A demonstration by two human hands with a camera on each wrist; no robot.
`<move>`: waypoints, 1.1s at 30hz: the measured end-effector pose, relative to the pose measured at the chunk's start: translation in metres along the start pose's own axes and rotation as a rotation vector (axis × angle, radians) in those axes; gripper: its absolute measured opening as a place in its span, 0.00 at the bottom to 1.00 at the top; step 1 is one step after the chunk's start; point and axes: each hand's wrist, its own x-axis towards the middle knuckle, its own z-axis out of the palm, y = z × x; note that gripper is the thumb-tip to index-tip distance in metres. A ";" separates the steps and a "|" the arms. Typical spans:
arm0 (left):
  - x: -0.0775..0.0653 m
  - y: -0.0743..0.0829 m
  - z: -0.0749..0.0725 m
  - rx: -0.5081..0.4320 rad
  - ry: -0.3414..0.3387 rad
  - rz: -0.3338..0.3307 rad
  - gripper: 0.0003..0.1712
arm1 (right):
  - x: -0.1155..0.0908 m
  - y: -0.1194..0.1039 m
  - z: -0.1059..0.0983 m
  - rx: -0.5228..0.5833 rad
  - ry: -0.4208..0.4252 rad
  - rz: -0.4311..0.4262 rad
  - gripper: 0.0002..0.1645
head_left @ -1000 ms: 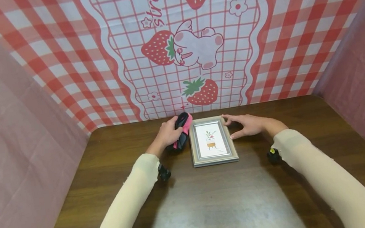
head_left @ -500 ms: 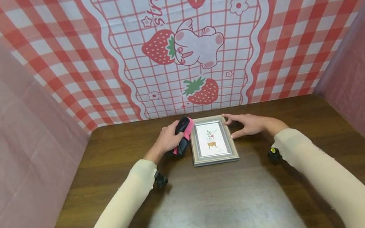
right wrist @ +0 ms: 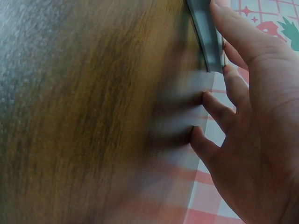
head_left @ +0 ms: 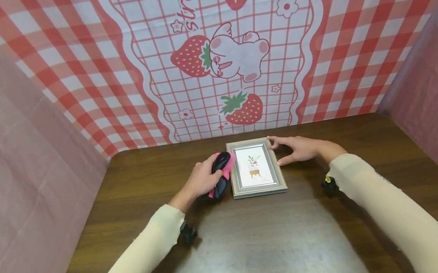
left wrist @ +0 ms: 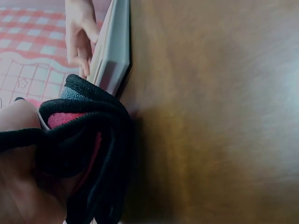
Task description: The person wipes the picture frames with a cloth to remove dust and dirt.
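Left hand (head_left: 203,177): left of centre, fingers gripping a bunched cloth; lower in the frame than a second ago.

Folded terry cloth (head_left: 226,168), pink and grey, black edging: centre, in the left hand; appears to touch the left border of the framed print (head_left: 255,167). Has slid from its upper left corner down that side, seemingly a wiping stroke along the edge, now most of the way down.

Framed print, plant motif, silver-beige moulding: centre, face up on the wood-grain tabletop (head_left: 259,251); place practically unchanged.

Right hand (head_left: 300,148): right of centre, fingers spread and loosely bent, touching the right edge; unmoved, apparently steadying it.
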 end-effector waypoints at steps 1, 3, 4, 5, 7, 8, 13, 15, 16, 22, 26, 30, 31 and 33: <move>-0.004 0.001 0.001 0.002 0.000 0.004 0.37 | 0.000 0.000 0.000 -0.001 -0.002 0.001 0.58; -0.012 0.003 0.002 0.010 0.003 0.022 0.36 | 0.000 -0.002 0.000 -0.003 -0.006 0.002 0.58; -0.016 0.004 0.002 0.005 0.004 0.029 0.36 | 0.000 -0.002 0.000 -0.003 -0.008 0.004 0.58; -0.019 0.005 0.003 0.016 0.009 0.039 0.35 | 0.000 -0.003 0.000 -0.002 -0.008 0.005 0.58; -0.026 0.007 0.004 0.037 0.019 0.059 0.32 | 0.000 -0.003 0.000 -0.002 -0.006 0.008 0.58; -0.030 0.008 0.005 0.036 0.019 0.064 0.31 | 0.001 -0.003 0.000 -0.003 -0.005 0.009 0.58; -0.051 0.025 0.002 0.032 0.028 0.086 0.24 | 0.001 0.000 0.000 -0.011 -0.003 0.005 0.58; -0.059 0.031 0.001 0.008 0.025 0.080 0.23 | 0.002 0.003 0.000 -0.005 -0.004 -0.008 0.59; -0.064 0.035 0.000 -0.002 0.028 0.083 0.22 | 0.004 0.012 0.002 -0.005 0.008 -0.038 0.59; -0.089 0.067 -0.011 -0.051 0.011 0.084 0.20 | 0.006 0.021 0.007 -0.023 0.031 -0.094 0.59; -0.097 0.073 -0.011 -0.047 0.029 0.125 0.19 | 0.006 0.019 0.006 -0.003 0.026 -0.111 0.62; -0.090 0.055 -0.002 -0.029 0.057 0.142 0.18 | 0.009 0.030 0.007 -0.002 0.032 -0.130 0.61; -0.088 0.052 0.000 -0.020 0.064 0.150 0.17 | 0.009 0.032 0.007 0.000 0.033 -0.130 0.61; -0.087 0.052 0.000 -0.012 0.074 0.168 0.16 | 0.012 0.039 0.008 -0.002 0.036 -0.125 0.62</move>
